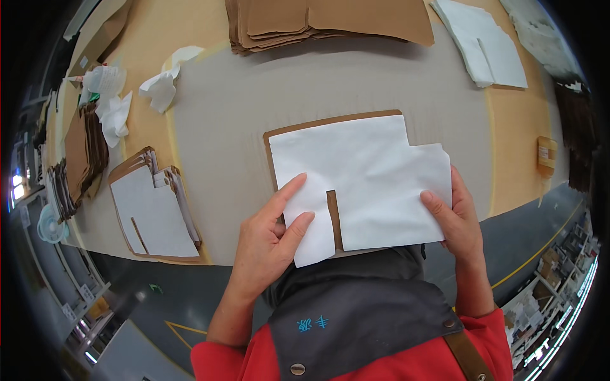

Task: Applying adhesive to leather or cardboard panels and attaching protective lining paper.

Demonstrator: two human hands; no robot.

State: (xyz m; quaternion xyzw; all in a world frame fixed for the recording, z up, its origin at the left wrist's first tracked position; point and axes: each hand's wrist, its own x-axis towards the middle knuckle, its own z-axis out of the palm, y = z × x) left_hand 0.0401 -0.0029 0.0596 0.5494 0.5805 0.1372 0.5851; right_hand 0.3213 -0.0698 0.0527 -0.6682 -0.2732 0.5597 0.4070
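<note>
A white sheet point(365, 178) with a stepped upper right corner and a narrow slot at the bottom lies over a brown piece point(330, 117), which shows along the top and left edges and through the slot. My left hand point(270, 238) grips the layered piece at its lower left, with thumb and index finger on the white surface and other fingers curled at the edge. My right hand point(460, 216) holds the right edge, thumb on top and fingers behind it. The piece rests at the worktable's front edge, above my apron point(362, 317).
Similar layered pieces point(152, 213) lie left, beside more brown pieces point(86, 146), crumpled white scraps point(162, 86) and a plastic bottle point(101, 79). A brown stack point(330, 19) and white sheets point(486, 44) lie at the back. A yellowish container point(545, 155) sits right on the table point(210, 82).
</note>
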